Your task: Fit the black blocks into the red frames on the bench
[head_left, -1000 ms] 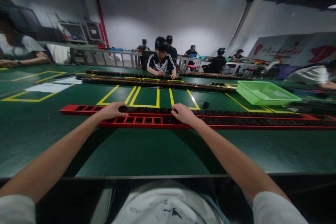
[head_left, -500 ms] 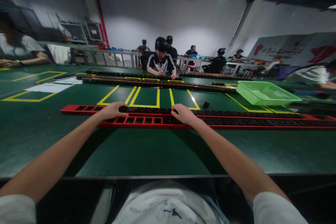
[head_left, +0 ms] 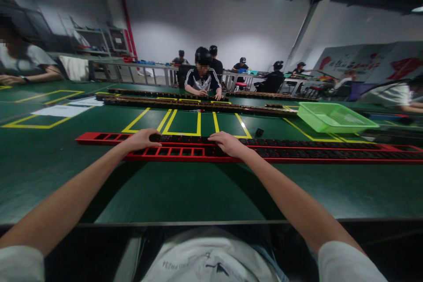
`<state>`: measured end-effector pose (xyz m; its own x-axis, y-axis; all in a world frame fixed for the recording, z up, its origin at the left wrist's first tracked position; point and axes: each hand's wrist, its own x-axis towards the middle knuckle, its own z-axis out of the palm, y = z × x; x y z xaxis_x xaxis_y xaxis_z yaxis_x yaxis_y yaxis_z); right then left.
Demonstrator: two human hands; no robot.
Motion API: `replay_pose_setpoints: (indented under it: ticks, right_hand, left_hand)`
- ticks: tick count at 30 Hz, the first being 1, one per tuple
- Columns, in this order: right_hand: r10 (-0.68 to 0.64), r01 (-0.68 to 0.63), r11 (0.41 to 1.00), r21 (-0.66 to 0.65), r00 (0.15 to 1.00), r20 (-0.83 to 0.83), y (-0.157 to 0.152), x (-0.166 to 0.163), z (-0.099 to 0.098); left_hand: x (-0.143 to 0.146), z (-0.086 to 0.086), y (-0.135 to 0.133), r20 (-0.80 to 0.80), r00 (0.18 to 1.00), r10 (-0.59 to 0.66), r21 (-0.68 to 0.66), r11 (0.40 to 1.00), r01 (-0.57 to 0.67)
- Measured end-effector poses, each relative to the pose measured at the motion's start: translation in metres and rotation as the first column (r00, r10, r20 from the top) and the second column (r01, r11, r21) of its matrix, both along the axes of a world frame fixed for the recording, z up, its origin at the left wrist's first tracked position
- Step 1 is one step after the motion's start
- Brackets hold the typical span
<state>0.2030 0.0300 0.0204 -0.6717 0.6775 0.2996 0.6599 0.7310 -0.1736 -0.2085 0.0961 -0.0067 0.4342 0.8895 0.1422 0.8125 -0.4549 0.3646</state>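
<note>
A long red slotted frame (head_left: 284, 161) lies across the green table, with rows of black square pieces (head_left: 198, 139) in its slots. My left hand (head_left: 142, 139) is curved over the far row, thumb on the near side and forefinger on the far side, gripping the frame across a dark piece. My right hand (head_left: 228, 144) rests on the frame further right, its fingers stretched out and touching the black pieces in the far row. Slots in the near row between my hands are bare, as are several at the far left end.
One loose black piece (head_left: 259, 132) lies beyond the frame, left of a light green basket (head_left: 333, 119). Long dark rails (head_left: 172, 102) cross the table further back. White papers (head_left: 62, 110) lie at left. A co-worker (head_left: 203, 77) sits opposite; others sit to both sides.
My right hand has shifted slightly left, and its fingers have gone from curled to stretched out over the black pieces. My left hand stays in place.
</note>
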Motion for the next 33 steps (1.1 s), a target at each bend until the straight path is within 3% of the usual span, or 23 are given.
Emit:
replay_pose_setpoints:
  ticks: [33]
  right_hand:
    - [-0.019, 0.019, 1.0, 0.003, 0.999, 0.042, 0.0002, -0.0018, -0.0002]
  left_hand:
    - [0.001, 0.002, -0.0015, 0.0, 1.0, -0.012, -0.035, 0.999, 0.012]
